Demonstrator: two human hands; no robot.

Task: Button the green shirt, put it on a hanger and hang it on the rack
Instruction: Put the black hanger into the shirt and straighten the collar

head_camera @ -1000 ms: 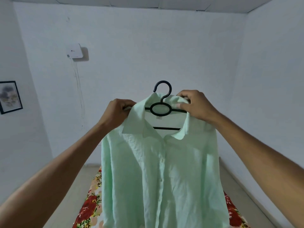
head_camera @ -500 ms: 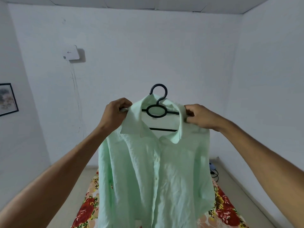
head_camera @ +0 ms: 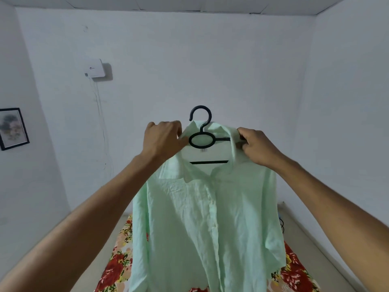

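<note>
The pale green shirt (head_camera: pixel 206 224) hangs in front of me on a black plastic hanger (head_camera: pixel 201 140), its front buttoned and the collar open at the top. The hanger's hook rises above the collar, free in the air. My left hand (head_camera: pixel 163 140) grips the shirt's left shoulder by the hanger's oval ring. My right hand (head_camera: pixel 255 147) pinches the collar and hanger arm at the right shoulder. Both arms are stretched out, holding the shirt up. No rack is in view.
White walls stand ahead and on both sides. A white box (head_camera: pixel 95 68) with a cable is fixed to the far wall, and a framed picture (head_camera: pixel 13 128) hangs at left. A floral mattress (head_camera: pixel 117 268) lies on the floor below the shirt.
My left hand has slid inward along the shoulder to the hanger's ring. My right hand has shifted outward from the collar to the right shoulder. The shirt stays raised.
</note>
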